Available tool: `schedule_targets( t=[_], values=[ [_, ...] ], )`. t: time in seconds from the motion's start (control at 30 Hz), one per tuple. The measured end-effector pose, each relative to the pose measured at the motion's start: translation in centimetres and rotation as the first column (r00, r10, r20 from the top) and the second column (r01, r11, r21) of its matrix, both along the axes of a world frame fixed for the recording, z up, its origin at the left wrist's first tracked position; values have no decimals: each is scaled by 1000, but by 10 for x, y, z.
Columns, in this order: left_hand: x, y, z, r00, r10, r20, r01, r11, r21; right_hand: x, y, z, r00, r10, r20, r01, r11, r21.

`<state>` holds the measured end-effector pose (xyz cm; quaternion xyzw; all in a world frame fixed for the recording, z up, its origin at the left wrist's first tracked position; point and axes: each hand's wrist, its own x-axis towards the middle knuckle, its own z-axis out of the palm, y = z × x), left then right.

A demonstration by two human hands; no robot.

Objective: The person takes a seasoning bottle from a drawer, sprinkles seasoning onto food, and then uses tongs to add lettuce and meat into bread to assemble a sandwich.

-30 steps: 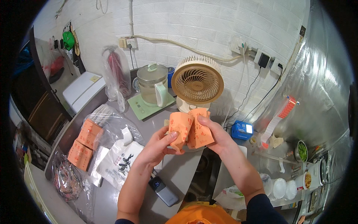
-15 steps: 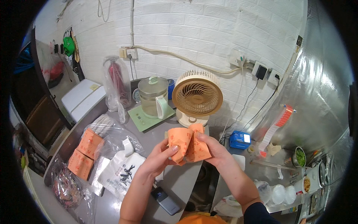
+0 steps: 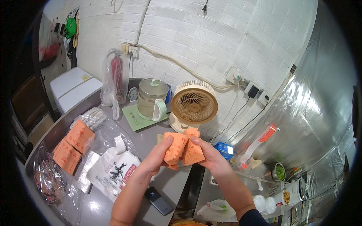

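Note:
Both my hands hold crumpled orange paper bags (image 3: 176,148) with red print over the front of the grey counter. My left hand (image 3: 156,155) pinches the left piece, its thumb pressed near the top edge. My right hand (image 3: 209,153) grips the right piece, thumb on its front. The two pieces touch at a gap between them; whether they are one bag or two cannot be made out. Flat orange paper bags (image 3: 73,146) lie in two stacks at the left. Beside my left forearm is a white printed plastic bag (image 3: 113,174).
Behind my hands stand a beige fan (image 3: 194,105) and a glass kettle (image 3: 150,101) on a green base. A dark power bank (image 3: 158,201) lies near the counter's front edge. At the right are a blue box (image 3: 223,150), a bowl of greens (image 3: 279,172) and white round containers (image 3: 266,204).
The view has shifted, so the counter's things sit farther left. My left thumb has moved up to the top of the orange paper, which is held more bunched together. Both hands keep their grip.

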<state>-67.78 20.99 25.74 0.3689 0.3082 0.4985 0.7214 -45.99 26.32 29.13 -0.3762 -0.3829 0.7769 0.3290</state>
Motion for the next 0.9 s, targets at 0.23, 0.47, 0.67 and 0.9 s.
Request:
schedule_targets(
  t=[0.23,0.47,0.67,0.9],
  values=[
    [0,-5,9,989,54,-136,-45,997,66,-8,-12,12,999,-31,15,31,999,13],
    [5,-9,10,985,48,-168,-32,995,98,-10,-17,7,999,-28,-15,28,1000,7],
    [7,-14,18,983,59,-175,-39,992,119,-4,-13,-5,998,-38,-48,37,999,-15],
    [9,-5,0,997,15,-71,-9,995,96,2,-11,-13,994,-74,-78,73,997,-23]
  ],
)
